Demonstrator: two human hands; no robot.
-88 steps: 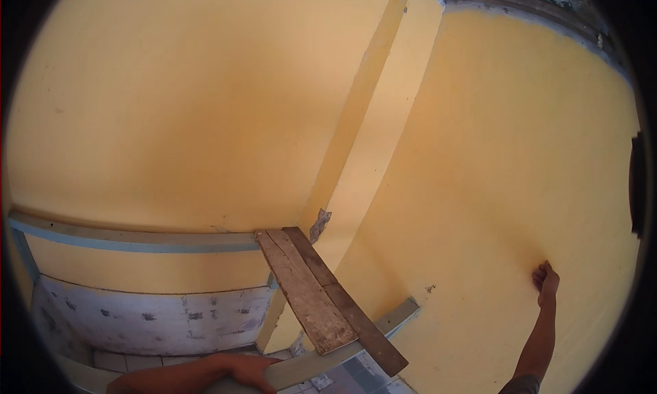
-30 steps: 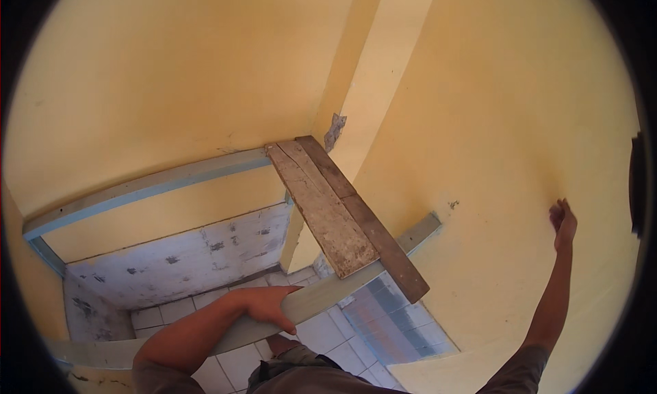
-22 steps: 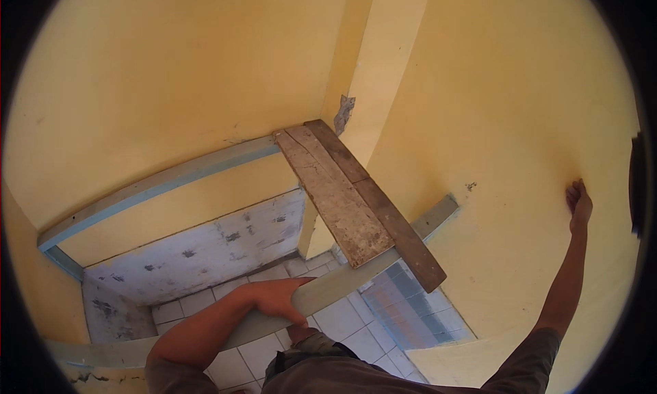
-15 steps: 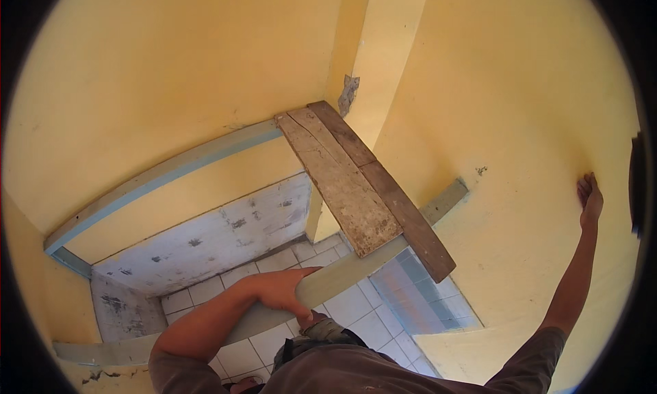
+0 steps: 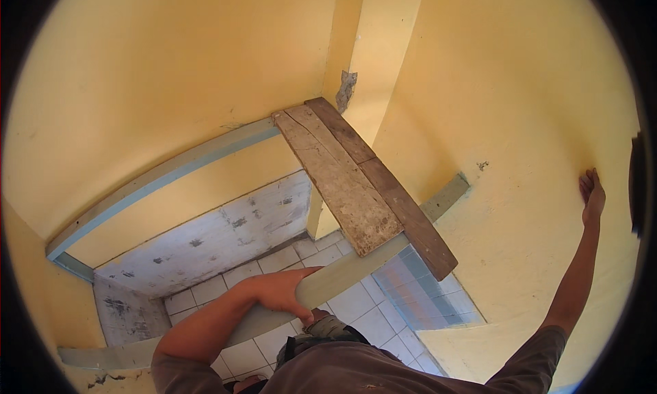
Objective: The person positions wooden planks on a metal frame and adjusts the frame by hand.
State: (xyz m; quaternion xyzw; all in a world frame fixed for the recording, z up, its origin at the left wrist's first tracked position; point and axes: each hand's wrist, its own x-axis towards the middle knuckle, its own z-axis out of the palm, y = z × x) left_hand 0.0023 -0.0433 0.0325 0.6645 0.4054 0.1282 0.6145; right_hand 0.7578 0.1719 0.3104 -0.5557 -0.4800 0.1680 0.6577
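Note:
My left hand (image 5: 282, 291) is wrapped over a grey-green beam (image 5: 335, 282), with its thumb spread along the near side. Two wooden planks lie side by side across the far end of this beam and a second rail. The lighter, cracked plank (image 5: 342, 182) is on the left, and the darker brown plank (image 5: 404, 206) is on the right. Far out to the right, my right hand (image 5: 592, 194) is raised against the yellow wall (image 5: 527, 120), holding nothing I can see. Its fingers reach upward, partly bent.
A curved grey-green rail (image 5: 161, 178) runs along the back wall. Below the frame lies a white tiled floor (image 5: 277, 260) beside a scuffed white low wall (image 5: 205, 233). A short beam stub (image 5: 445, 197) meets the right wall. Bluish tiles (image 5: 424, 295) show below the planks.
The view has shifted very slightly. My left hand keeps its hold on the beam, and my right hand stays at the wall.

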